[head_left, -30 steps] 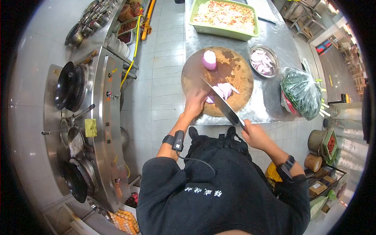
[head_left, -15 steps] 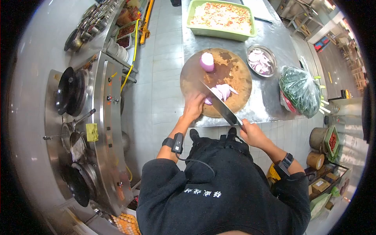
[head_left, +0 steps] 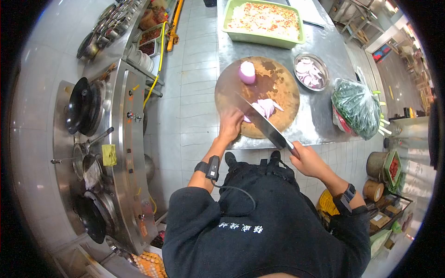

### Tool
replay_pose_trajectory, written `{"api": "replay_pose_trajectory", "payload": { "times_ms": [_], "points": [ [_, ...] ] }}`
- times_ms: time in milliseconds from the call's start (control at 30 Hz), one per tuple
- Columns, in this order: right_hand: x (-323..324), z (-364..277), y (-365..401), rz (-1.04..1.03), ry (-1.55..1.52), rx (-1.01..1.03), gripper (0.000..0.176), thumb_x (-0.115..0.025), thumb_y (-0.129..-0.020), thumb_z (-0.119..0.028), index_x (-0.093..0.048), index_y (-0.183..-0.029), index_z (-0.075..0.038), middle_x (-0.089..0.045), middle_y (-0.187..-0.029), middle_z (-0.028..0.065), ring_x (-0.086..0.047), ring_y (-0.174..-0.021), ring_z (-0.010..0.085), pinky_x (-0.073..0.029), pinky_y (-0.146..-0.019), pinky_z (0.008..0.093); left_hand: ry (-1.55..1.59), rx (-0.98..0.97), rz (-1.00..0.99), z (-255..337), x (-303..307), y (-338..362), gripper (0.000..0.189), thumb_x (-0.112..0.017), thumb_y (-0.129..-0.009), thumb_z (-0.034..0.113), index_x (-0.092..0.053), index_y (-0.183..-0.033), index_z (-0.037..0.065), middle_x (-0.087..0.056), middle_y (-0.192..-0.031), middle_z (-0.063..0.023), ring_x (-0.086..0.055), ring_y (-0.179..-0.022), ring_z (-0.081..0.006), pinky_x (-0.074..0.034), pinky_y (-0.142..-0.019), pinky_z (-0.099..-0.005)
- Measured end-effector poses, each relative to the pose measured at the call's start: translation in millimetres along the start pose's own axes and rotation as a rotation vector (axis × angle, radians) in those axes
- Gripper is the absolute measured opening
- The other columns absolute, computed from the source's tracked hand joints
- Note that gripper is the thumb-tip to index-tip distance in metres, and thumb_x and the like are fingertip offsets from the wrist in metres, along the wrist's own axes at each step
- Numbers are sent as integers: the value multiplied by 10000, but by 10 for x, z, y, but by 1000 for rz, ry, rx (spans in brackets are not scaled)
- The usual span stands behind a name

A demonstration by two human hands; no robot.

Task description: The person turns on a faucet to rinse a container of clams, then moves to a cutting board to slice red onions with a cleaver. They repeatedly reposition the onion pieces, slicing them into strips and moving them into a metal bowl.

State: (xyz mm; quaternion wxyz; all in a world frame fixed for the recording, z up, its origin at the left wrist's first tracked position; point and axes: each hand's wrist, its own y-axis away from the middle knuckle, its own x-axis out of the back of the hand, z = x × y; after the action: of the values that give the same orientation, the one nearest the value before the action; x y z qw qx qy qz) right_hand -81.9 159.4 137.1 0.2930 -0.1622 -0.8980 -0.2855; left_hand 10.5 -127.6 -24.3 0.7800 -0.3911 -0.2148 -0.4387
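Observation:
My right hand (head_left: 307,160) grips the handle of a kitchen knife (head_left: 270,129), whose broad blade slants up and left over the round wooden chopping board (head_left: 285,88). My left hand (head_left: 230,124) is at the board's near left edge, fingers curled down on a piece of purple onion, mostly hidden by the fingers and blade. Cut onion slices (head_left: 265,107) lie along the blade's far side. A peeled purple onion piece (head_left: 247,74) with a white cut face rests farther back on the board.
Behind the board stands a green tub (head_left: 259,39) of chopped white and red food. To the right are a metal bowl (head_left: 327,74) of onion slices and a plastic bag of green vegetables (head_left: 356,109). A stove (head_left: 127,167) with woks runs along the left.
My right hand and the knife have shifted slightly right and back toward me. My left hand keeps almost the same place, and the onion slices look little changed.

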Motion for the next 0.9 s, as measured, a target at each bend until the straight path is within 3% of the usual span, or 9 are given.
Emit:
{"api": "replay_pose_trajectory", "payload": {
  "times_ms": [133,333,533,900],
  "points": [
    [-314,270,-179,6,4,31,264,-598,-843,-120,-455,-1000,37,-646,-801,263,-633,-788,455,-490,-701,530,-6,4,-19,3,-13,5,145,-658,-802,75,-649,-947,70,-593,-949,-98,-518,-919,-318,-390,-813,-406],
    [80,-14,50,-13,-60,11,258,-592,-841,-106,-465,-1012,39,-643,-805,267,-626,-793,467,-486,-698,526,-3,8,24,-18,-19,32,146,-666,-790,62,-647,-935,69,-605,-946,-92,-524,-904,-310,-388,-797,-403],
    [-384,469,-173,103,-51,48,233,-599,-838,-122,-484,-989,13,-636,-782,245,-621,-781,462,-480,-682,518,4,18,-11,-54,-38,54,158,-663,-785,51,-643,-941,67,-616,-969,-90,-536,-946,-318,-399,-830,-411],
    [-175,424,-84,119,-77,7,247,-628,-827,-140,-485,-960,9,-633,-767,229,-620,-771,457,-477,-672,509,-73,-10,5,43,-65,-25,174,-664,-781,61,-649,-953,88,-620,-1069,-84,-539,-1004,-321,-408,-872,-422]
  ]
}}
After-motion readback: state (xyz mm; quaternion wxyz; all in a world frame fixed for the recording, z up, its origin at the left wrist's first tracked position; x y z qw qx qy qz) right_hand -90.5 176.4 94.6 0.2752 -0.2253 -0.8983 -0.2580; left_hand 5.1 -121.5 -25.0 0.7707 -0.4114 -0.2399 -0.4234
